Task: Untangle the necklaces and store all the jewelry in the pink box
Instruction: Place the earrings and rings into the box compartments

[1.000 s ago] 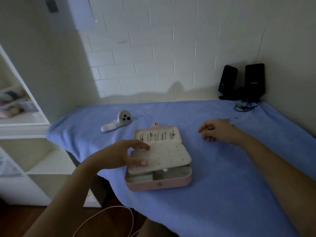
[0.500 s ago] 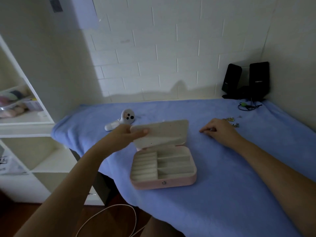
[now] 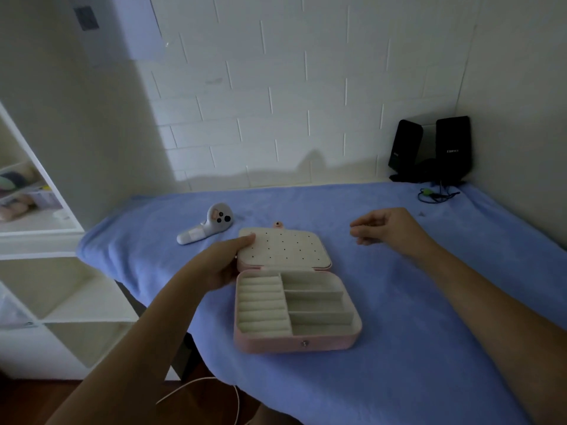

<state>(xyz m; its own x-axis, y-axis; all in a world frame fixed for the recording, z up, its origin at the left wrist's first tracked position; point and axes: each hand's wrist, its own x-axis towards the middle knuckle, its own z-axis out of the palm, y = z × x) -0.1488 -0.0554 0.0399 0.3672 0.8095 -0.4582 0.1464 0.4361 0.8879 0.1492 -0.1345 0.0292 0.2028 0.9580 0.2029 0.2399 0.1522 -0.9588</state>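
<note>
The pink box (image 3: 294, 343) lies open on the blue cloth, showing its ring rolls and divided compartments, all bare. Its lid is folded back flat, and a cream perforated panel (image 3: 285, 250) rests on top of it. My left hand (image 3: 221, 265) grips the left edge of that panel, thumb on top. My right hand (image 3: 386, 227) hovers to the right of the lid, its fingers loosely curled with nothing visible in them. A tiny piece of jewelry (image 3: 422, 213) shows just beyond that hand; the necklaces are hidden.
A white handheld controller (image 3: 208, 225) lies left of the lid. Two black speakers (image 3: 429, 148) with a cable (image 3: 435, 196) stand in the back right corner. White shelves (image 3: 46, 271) stand to the left, and a white cord (image 3: 199, 391) hangs below the table's front edge.
My left hand has swung the perforated panel up off the tray and back onto the folded lid, uncovering the compartments. My right hand has lifted slightly off the cloth.
</note>
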